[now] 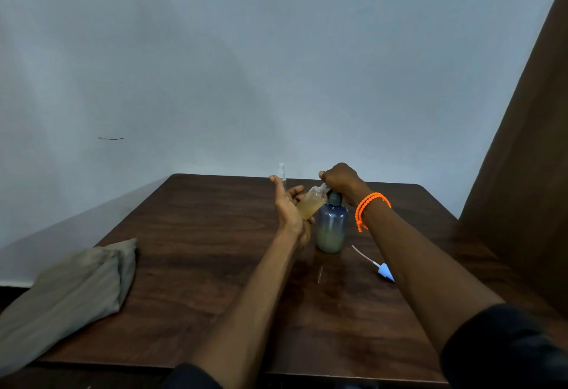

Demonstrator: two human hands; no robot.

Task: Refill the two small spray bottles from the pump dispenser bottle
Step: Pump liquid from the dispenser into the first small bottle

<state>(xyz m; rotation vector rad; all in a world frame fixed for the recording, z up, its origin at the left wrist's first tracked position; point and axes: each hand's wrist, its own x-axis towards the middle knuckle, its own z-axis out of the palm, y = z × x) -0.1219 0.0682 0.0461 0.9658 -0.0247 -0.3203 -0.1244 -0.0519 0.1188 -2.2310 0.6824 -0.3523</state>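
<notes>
A bluish translucent pump dispenser bottle (331, 225) stands on the wooden table (215, 265), its lower part holding pale liquid. My right hand (341, 178) is closed over its pump head. My left hand (289, 204) holds a small clear spray bottle (312, 202) tilted, its open neck up against the pump's nozzle; it holds yellowish liquid. A second small clear spray bottle (282, 173) stands upright behind my left hand near the table's far edge. A blue spray cap with a white dip tube (384, 270) lies on the table by my right forearm.
A folded grey-green cloth (76, 290) lies on the table's left front corner. A pale wall stands right behind the table. A brown curtain or panel (528, 173) rises along the right side.
</notes>
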